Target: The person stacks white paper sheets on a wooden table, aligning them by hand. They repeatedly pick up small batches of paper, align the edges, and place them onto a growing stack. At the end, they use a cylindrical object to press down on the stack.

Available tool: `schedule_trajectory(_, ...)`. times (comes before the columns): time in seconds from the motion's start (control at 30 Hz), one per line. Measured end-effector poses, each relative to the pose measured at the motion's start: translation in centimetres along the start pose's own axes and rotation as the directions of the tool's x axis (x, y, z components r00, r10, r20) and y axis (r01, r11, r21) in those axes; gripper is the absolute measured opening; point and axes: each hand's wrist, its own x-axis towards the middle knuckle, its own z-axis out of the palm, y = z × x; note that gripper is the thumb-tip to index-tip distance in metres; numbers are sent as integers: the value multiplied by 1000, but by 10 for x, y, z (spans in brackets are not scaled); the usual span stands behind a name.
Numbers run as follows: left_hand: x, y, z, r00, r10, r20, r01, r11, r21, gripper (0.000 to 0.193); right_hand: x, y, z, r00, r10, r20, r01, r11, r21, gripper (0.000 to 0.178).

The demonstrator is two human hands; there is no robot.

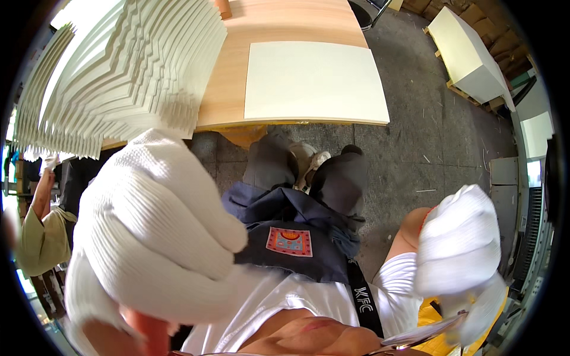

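My left hand (154, 228), in a white ribbed knit glove, is raised close to the camera at the left. Its fingers are curled together, and anything inside them is hidden. At the lower right, my right hand (457, 243) wears a matching glove and is lifted beside the glasses (424, 332). Its fingers are bent and blurred toward the bottom, so what they grip does not show. Both hands are away from the table. On the table's near right part lies a flat white sheet or thin stack (314, 83). A tall stack of white folded sheets (136, 71) fills the left side.
The wood-topped table (291, 21) ends just beyond my knees. White sheets stacked on a pallet (469, 59) stand at the far right on the grey floor (409, 95). At the left edge is another person's light sleeve (44, 237). Something yellow (436, 323) is behind my right arm.
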Motion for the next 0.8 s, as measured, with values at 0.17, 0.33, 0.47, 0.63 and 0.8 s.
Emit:
schedule_trajectory(0.17,-24,0,14,944,294,-149,-316,936,-156,28,10,-18,16,1000,-16,20,14,996,87,21)
schedule_trajectory(0.33,9,-14,28,916,-358,-180,399,861,317,39,0,7,11,998,55,2,-55,993,107,28)
schedule_trajectory(0.47,-42,-58,10,773,-585,-245,607,795,18,64,-25,26,27,897,333,-291,-292,940,176,46)
schedule_trajectory(0.63,-71,-102,11,439,-887,-144,812,460,-358,61,-54,64,9,739,536,-408,-383,833,400,48)
schedule_trajectory(0.8,-105,-128,2,281,-940,194,803,120,-584,45,-67,76,-9,567,750,-340,-661,661,355,33)
